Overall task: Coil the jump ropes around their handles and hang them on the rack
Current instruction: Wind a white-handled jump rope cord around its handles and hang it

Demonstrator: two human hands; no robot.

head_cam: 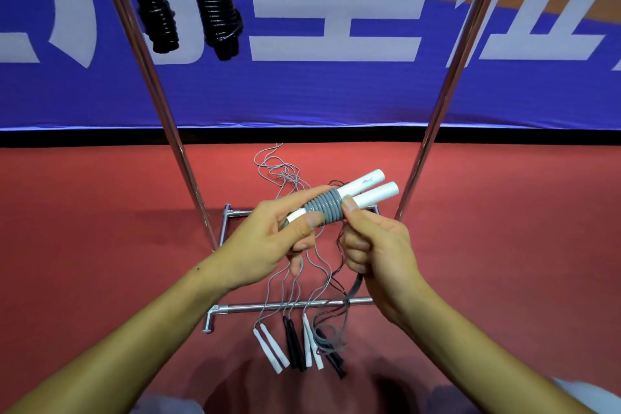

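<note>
Both forearms reach forward over the red floor, the left hand (285,232) gripping the paired white handles (366,190) while the right hand (373,242) pinches the grey rope (325,207) coiled around them, between the rack's poles (447,91).

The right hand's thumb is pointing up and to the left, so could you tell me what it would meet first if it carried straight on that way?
The right hand would at once meet the grey rope coil wound around the white handles; its thumb tip already sits at the coil's edge. Depth is hard to judge here.
</note>
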